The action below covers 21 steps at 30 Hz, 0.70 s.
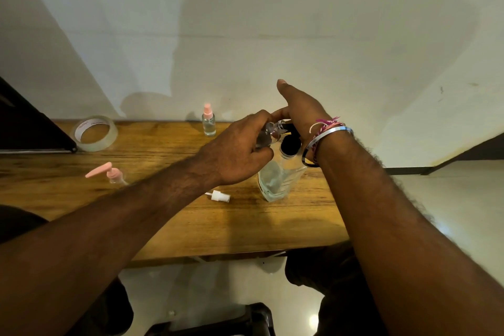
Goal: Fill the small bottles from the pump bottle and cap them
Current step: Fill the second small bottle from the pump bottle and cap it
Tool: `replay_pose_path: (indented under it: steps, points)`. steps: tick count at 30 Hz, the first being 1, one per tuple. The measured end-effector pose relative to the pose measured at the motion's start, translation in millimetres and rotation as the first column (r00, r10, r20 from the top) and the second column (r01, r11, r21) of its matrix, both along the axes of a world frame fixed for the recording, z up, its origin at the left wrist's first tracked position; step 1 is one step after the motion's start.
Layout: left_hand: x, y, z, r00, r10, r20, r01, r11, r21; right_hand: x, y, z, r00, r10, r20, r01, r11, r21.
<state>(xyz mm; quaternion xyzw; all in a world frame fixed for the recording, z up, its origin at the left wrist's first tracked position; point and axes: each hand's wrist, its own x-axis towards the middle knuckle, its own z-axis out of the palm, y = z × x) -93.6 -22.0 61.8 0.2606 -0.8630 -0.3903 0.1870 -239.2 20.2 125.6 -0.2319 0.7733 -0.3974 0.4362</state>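
Fill in progress: small bottle (268,133) being held tilted at the nozzle of the pump bottle (281,177), near the table's right edge.

The small bottle is being gripped by the left hand (240,150), fingers curled round it; the pump head is being pressed by the right hand (300,112), thumb raised. Spill risk is judged high: the mouth is narrow and the alignment is hidden behind the fingers. The pump bottle could be tipped by an off-centre press. The loose white spray cap (219,196) is lying towards the near edge and could be knocked off. A capped pink-topped bottle (208,124) is standing at the far edge.
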Motion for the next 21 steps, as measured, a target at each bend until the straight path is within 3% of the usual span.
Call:
replay_pose_path:
  steps: [15,21]
  points:
    - [-1,-2,-6,1.000,-0.006,0.022,0.006,1.000,-0.014,3,-2,-12,0.995,-0.006,-0.103,0.001,0.999,-0.049]
    - [-1,0,-7,0.999,-0.009,0.040,0.010,1.000,-0.022,0,-4,-16,0.963,0.118,-0.243,-0.114,0.993,0.030]
